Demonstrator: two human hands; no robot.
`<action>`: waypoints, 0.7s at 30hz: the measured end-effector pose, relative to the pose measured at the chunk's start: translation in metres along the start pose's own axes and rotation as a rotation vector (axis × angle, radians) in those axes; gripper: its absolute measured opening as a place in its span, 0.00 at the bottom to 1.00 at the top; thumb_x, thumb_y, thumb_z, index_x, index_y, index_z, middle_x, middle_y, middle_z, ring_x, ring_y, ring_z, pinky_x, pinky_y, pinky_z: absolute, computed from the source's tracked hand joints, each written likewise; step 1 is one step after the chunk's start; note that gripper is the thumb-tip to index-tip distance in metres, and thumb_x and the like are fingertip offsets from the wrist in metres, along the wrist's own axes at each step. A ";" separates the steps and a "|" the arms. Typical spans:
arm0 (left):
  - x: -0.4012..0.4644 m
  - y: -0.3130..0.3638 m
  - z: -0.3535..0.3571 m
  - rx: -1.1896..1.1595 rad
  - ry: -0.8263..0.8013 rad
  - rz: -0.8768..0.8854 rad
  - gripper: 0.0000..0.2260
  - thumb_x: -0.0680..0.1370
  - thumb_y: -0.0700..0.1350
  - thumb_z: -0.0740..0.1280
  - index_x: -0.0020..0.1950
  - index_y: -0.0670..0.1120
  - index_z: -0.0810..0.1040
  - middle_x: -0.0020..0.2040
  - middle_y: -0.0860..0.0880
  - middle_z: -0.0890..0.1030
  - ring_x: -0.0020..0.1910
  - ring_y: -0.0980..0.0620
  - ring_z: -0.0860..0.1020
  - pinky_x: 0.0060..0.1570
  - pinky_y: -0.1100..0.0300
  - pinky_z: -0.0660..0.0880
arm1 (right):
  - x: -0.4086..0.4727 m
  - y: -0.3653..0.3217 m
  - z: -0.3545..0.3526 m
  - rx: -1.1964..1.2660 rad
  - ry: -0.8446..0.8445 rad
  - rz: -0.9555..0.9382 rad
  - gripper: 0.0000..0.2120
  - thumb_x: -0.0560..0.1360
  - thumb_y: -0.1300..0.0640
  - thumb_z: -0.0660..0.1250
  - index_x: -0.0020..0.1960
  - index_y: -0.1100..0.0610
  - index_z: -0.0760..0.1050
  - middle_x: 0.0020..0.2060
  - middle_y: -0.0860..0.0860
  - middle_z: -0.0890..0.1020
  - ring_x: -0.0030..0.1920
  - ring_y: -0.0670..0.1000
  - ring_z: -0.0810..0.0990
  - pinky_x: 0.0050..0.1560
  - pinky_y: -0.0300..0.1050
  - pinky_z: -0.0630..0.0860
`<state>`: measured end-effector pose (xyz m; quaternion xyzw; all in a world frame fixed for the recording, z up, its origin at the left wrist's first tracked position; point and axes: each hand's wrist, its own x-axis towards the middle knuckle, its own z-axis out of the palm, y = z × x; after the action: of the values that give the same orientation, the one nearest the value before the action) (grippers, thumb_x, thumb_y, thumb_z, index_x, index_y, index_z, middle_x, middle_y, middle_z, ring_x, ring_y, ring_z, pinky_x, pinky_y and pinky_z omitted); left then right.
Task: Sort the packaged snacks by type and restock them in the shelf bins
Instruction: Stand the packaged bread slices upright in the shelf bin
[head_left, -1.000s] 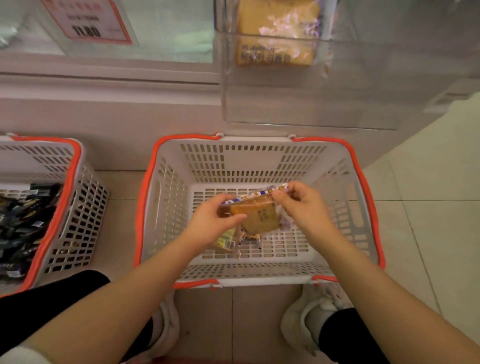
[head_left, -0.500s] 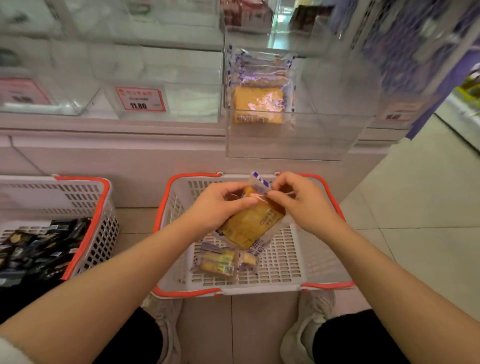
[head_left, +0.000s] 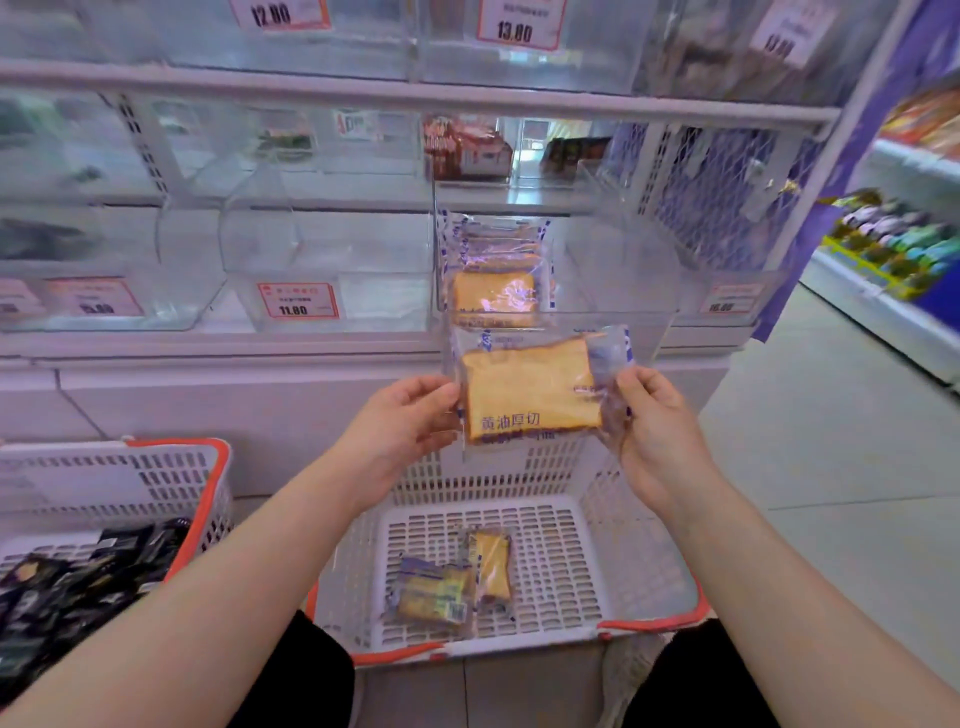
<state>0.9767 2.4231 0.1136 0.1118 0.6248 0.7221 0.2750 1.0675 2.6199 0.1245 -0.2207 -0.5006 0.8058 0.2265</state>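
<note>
Two hands on one pack: my left hand (head_left: 402, 415) pinches the left edge of the toast pack (head_left: 532, 392), my right hand (head_left: 655, 421) pinches the crinkled wrapper end on the right side. Fingers curled on both, nothing else held. Pack is flat-on to me, long axis running left-right btw the hands, label side facing up toward the cam.

Key relation: the clear bin (head_left: 550, 317) that already has the same toast stacked (head_left: 493, 296) sits straight ahead of and just above the pack, its front lip almost touching the pack's top edge. So the move is, I'd say, up and fwd over the lip, then drop in. Both hands abt equally near; right hand is a bit closer to the open part of the bin, since the stacked toast fills the left side. Pack prob needs tilting upright to match the stack.

Wrapper is thin, slippery film, loose at the ends, so the pinch could slide.

Below the hands: white basket (head_left: 644, 561) w/ orange rim, two small snack packs (head_left: 452, 587) left in it, near its front. Left of my left arm, a second basket (head_left: 208, 499) holding dark wrapped snacks (head_left: 78, 587). Bins left of the target look bare, price tags on the fronts. Floor tiles and another shelf off to the right
</note>
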 end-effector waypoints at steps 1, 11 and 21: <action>0.001 0.001 0.004 -0.030 -0.003 -0.011 0.04 0.79 0.43 0.62 0.47 0.44 0.76 0.40 0.47 0.80 0.38 0.51 0.76 0.39 0.62 0.75 | 0.000 0.000 0.001 -0.001 0.000 0.003 0.10 0.81 0.60 0.56 0.41 0.56 0.70 0.22 0.44 0.77 0.21 0.41 0.73 0.23 0.33 0.71; 0.012 0.035 0.002 0.397 0.343 0.502 0.11 0.78 0.45 0.63 0.38 0.57 0.75 0.33 0.58 0.79 0.33 0.60 0.77 0.37 0.60 0.76 | 0.009 -0.012 -0.001 -0.431 -0.052 -0.199 0.09 0.78 0.62 0.62 0.40 0.55 0.71 0.32 0.48 0.81 0.32 0.43 0.80 0.32 0.35 0.76; 0.050 0.086 0.029 -0.017 0.290 0.535 0.10 0.79 0.38 0.60 0.39 0.49 0.70 0.37 0.47 0.77 0.30 0.55 0.73 0.27 0.66 0.70 | 0.039 -0.068 0.045 -0.498 -0.412 -0.286 0.13 0.71 0.64 0.69 0.50 0.48 0.77 0.40 0.42 0.85 0.41 0.42 0.83 0.40 0.38 0.79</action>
<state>0.9280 2.4680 0.1929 0.1656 0.6001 0.7824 -0.0161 1.0199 2.6375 0.1994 -0.0294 -0.7430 0.6465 0.1705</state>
